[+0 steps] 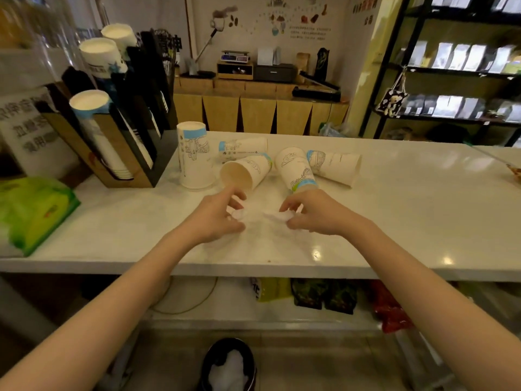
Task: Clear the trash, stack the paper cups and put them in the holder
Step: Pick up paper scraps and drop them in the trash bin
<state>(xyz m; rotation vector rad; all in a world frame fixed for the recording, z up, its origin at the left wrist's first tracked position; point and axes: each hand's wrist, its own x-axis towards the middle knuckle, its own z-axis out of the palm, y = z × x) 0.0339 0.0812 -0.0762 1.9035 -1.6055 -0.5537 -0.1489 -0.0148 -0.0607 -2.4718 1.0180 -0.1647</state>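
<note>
White cups [194, 156] with blue bands; green packet [33, 213].

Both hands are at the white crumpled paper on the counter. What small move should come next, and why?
Probably close both hands on the crumpled paper and lift it. The left hand and right hand already touch its two ends with fingers half open, and the bin stands on the floor just below. The loose cups lie behind, so trash first seems sensible.
</note>
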